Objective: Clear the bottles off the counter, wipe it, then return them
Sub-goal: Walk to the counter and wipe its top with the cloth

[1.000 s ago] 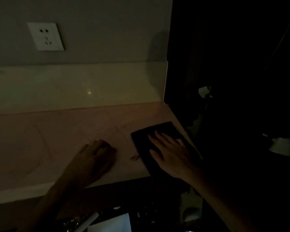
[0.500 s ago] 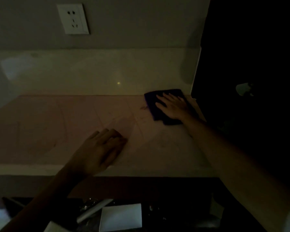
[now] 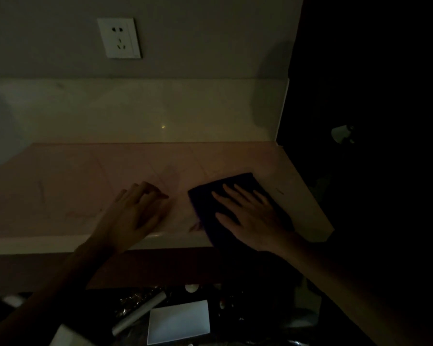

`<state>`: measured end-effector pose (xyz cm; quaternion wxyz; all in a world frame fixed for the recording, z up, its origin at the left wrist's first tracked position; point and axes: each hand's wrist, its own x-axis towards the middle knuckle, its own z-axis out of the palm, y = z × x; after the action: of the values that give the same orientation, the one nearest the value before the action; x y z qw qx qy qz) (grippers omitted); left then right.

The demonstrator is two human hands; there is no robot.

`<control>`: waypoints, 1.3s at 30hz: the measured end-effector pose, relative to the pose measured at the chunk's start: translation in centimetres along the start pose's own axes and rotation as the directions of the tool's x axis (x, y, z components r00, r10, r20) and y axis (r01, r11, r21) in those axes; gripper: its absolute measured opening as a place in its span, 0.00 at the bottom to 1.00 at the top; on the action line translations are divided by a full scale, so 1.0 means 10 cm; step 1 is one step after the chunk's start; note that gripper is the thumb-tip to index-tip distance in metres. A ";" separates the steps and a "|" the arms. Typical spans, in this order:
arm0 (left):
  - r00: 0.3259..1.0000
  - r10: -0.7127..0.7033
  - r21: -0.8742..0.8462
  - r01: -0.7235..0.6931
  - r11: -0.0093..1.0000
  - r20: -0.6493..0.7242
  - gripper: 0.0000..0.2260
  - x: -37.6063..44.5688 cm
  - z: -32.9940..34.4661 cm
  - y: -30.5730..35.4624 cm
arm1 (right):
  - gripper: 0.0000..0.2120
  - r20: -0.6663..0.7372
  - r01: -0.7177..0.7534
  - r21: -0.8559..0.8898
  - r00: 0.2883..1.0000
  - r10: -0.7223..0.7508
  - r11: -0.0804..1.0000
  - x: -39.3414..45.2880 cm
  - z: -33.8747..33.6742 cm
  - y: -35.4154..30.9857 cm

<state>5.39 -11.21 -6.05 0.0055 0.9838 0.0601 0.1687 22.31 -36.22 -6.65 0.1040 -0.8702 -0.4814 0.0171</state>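
The scene is very dim. A pale pink counter (image 3: 68, 191) runs across the middle, and no bottles stand on it. A dark folded cloth (image 3: 205, 196) lies near the counter's front right corner. My right hand (image 3: 250, 216) presses flat on the cloth, fingers spread and pointing away from me. My left hand (image 3: 135, 216) rests palm down on the counter to the left of the cloth, near the front edge, fingers loosely curled and holding nothing.
A cream backsplash (image 3: 135, 111) and a grey wall with a white socket (image 3: 119, 37) stand behind the counter. To the right it is nearly black. Below the front edge lie a white card (image 3: 179, 320), a pale tube (image 3: 138, 315) and small dim items.
My right hand has slid the cloth from the back right corner toward the front edge. My left hand has stayed on the counter.
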 end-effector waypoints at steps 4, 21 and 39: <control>1.000 -0.002 -0.013 0.002 1.000 0.024 0.19 0.03 0.02 -0.13 | 0.27 0.014 -0.036 -0.038 0.999 0.036 0.999 0.82 0.03 0.07; 0.991 -0.118 -0.104 0.111 0.988 -0.069 0.17 -0.08 -0.01 -0.20 | 0.27 -0.018 0.052 -0.024 0.998 -0.053 0.998 0.72 0.18 -0.65; 0.996 -0.087 0.051 0.086 0.995 0.023 0.19 -0.49 -0.14 -1.05 | 0.29 0.034 -0.127 -0.061 0.991 0.130 0.990 2.74 0.27 -0.65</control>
<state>-0.89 -1.41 -6.70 -0.0111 0.9822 0.1067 0.1542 31.23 -9.36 -6.10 0.0680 -0.9016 -0.4265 0.0263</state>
